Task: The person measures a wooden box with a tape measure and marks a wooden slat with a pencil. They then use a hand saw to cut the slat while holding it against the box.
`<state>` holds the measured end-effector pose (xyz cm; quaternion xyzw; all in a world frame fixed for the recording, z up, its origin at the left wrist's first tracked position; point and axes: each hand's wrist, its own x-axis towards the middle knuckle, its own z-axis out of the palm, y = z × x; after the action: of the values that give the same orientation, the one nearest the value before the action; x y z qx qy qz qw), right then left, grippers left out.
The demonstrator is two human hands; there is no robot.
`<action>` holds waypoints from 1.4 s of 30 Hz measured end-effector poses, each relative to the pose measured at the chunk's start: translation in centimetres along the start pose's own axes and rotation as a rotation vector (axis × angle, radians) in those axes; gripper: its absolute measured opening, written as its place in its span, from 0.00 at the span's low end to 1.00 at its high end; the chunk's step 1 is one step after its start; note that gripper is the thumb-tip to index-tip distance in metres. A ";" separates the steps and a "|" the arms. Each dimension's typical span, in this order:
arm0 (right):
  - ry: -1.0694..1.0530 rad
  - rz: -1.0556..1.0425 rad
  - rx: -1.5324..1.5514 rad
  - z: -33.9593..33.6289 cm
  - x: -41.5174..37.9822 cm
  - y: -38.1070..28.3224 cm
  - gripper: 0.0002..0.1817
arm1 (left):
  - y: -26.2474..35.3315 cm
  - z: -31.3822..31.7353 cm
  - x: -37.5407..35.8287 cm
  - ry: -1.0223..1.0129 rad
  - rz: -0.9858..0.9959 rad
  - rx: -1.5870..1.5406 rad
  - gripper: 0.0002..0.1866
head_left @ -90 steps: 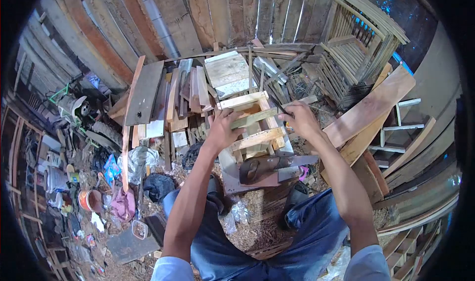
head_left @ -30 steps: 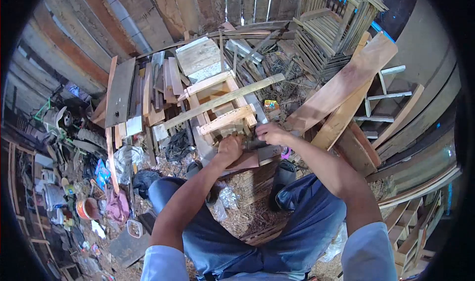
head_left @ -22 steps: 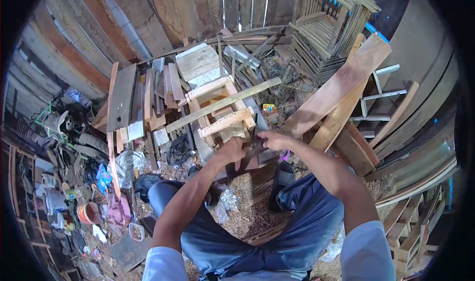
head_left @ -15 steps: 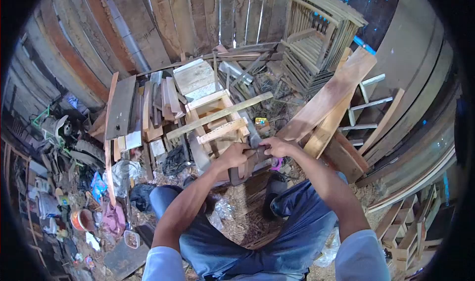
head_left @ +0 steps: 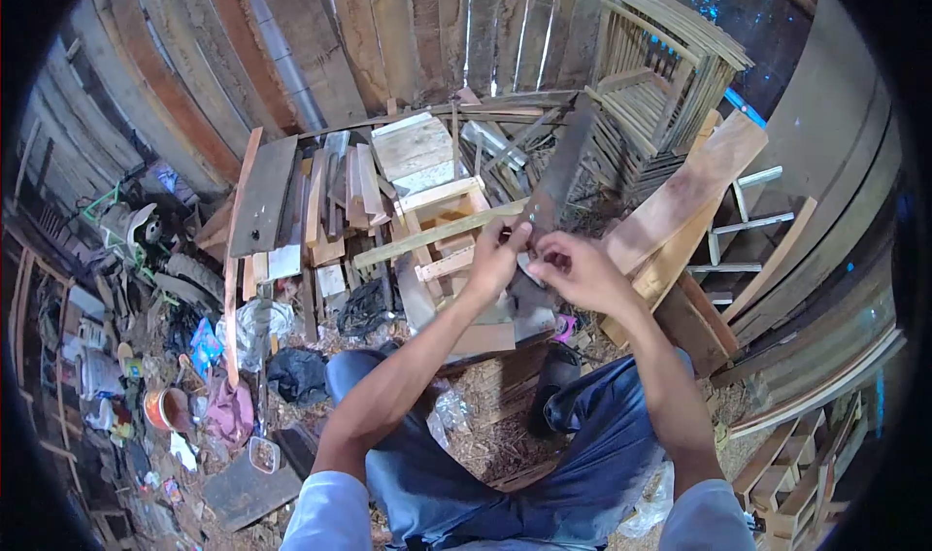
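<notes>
A hand saw (head_left: 563,172) with a dark blade points up and away over the wood pile. My left hand (head_left: 495,258) is closed on it near the blade's lower end. Close beside it, my right hand (head_left: 580,274) has its thumb and fingers pinched together at the saw's lower part, by a small pale piece too small to make out. Beyond my hands lies a light wooden frame (head_left: 442,200), with a long narrow strip (head_left: 408,248) across it. The saw's handle is largely hidden by my hands.
A wide plank (head_left: 689,182) leans at the right, near stacked slatted frames (head_left: 670,66). Scrap boards (head_left: 262,197) lie at the left, beside a motorbike (head_left: 146,240). A red-and-white bucket (head_left: 165,408) and a black bag (head_left: 298,374) rest on the littered floor.
The saw has swung up, its blade now showing above my hands. My left hand is higher on it, and my right hand has changed its grip. The view has shifted slightly.
</notes>
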<state>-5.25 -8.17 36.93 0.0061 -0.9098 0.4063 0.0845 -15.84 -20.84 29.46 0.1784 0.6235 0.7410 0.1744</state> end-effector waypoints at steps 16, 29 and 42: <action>0.511 0.033 0.065 0.8 3.4 3.0 0.16 | 2.9 -13.4 2.0 -0.152 0.312 1.458 0.23; 0.495 0.127 0.149 -0.5 1.5 2.5 0.16 | -1.8 -4.9 3.1 -0.181 0.646 1.057 0.15; 0.383 0.242 0.537 2.3 -3.5 1.3 0.20 | -1.4 -5.5 1.6 -0.110 0.260 1.273 0.17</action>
<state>-2.28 -9.19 33.89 -0.1562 -0.7322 0.6320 0.2003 -19.88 -24.60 27.33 0.3586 0.9039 0.2318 -0.0247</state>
